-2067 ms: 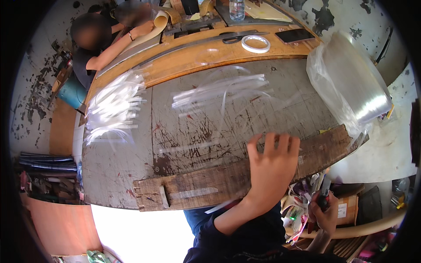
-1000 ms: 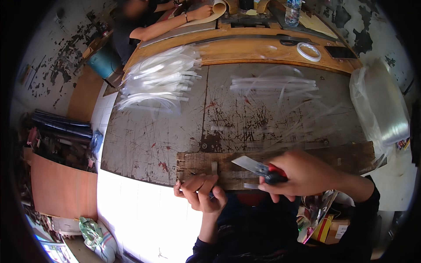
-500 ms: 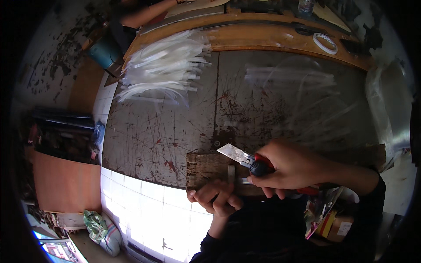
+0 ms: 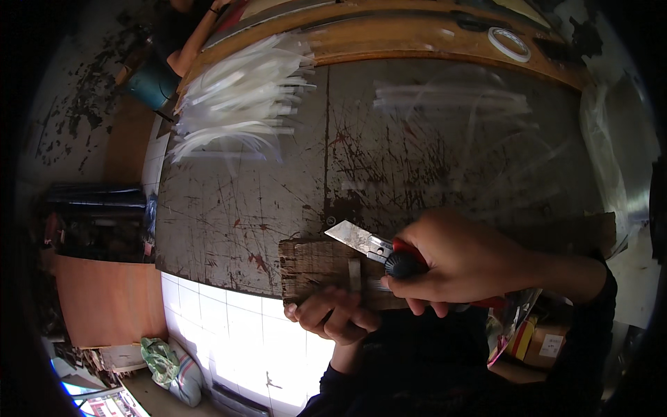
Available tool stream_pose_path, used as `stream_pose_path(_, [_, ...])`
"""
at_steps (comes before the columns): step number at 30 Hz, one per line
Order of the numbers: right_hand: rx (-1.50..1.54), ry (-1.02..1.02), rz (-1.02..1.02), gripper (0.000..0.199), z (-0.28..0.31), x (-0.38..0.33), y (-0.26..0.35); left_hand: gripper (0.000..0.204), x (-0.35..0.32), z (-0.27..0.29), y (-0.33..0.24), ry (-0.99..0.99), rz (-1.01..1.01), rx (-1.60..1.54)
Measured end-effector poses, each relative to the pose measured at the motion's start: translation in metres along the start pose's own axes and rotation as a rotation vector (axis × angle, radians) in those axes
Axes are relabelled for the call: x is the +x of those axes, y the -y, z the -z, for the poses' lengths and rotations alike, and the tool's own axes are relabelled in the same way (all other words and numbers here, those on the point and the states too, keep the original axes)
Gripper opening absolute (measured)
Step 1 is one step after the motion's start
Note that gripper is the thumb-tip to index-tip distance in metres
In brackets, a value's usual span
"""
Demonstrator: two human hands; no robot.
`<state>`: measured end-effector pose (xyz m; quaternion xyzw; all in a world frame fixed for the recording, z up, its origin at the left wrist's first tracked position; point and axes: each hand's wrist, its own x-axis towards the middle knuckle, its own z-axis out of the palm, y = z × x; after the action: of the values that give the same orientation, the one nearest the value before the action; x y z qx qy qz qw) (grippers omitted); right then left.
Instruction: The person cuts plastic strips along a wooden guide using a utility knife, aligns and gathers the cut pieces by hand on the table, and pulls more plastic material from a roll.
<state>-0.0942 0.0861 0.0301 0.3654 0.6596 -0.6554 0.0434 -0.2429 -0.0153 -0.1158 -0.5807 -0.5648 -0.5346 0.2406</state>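
Clearly, the right grip is closed around a red-and-black knife, its wide blade pointing leftward from that grip, beyond the left grip. The left grip's fingers bend at the near edge of a wooden board (whether they pinch anything, I cannot tell). Farther out from the 2 grips, a pile of clear strips lies to the left on the scratched surface.

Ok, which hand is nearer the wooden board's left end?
Left: the left hand is at the front edge, close by that end of the wooden board; the right hand, holding the cutter knife, is farther along to the right.
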Motion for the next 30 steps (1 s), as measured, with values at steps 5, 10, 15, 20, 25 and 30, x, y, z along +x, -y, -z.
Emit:
stream_pose_path(5, [0.027, 0.002, 0.040, 0.021, -0.0006, 0.0006, -0.0009, 0.009, 0.0029, -0.0016, -0.0028, -0.017, 0.018, -0.009])
stream_pose_path(10, [0.020, -0.003, 0.033, 0.019, -0.0021, 0.0006, -0.0016, 0.007, 0.0039, -0.0018, -0.0039, -0.026, 0.018, -0.017])
stream_pose_path(15, [-0.017, -0.021, 0.031, 0.022, -0.0013, 0.0002, -0.0027, 0.007, 0.0039, -0.0034, -0.0040, -0.023, 0.008, -0.025])
stream_pose_path(20, [0.007, -0.017, 0.023, 0.019, -0.0020, 0.0006, -0.0022, 0.008, 0.0041, -0.0024, -0.0043, -0.019, 0.012, -0.015])
stream_pose_path(25, [-0.021, 0.014, 0.036, 0.018, -0.0022, 0.0014, -0.0033, 0.007, 0.0040, -0.0034, -0.0027, -0.040, -0.008, -0.026])
stream_pose_path(30, [0.035, -0.026, 0.052, 0.021, -0.0046, 0.0031, -0.0067, 0.007, 0.0055, -0.0051, -0.0030, -0.045, -0.020, -0.043])
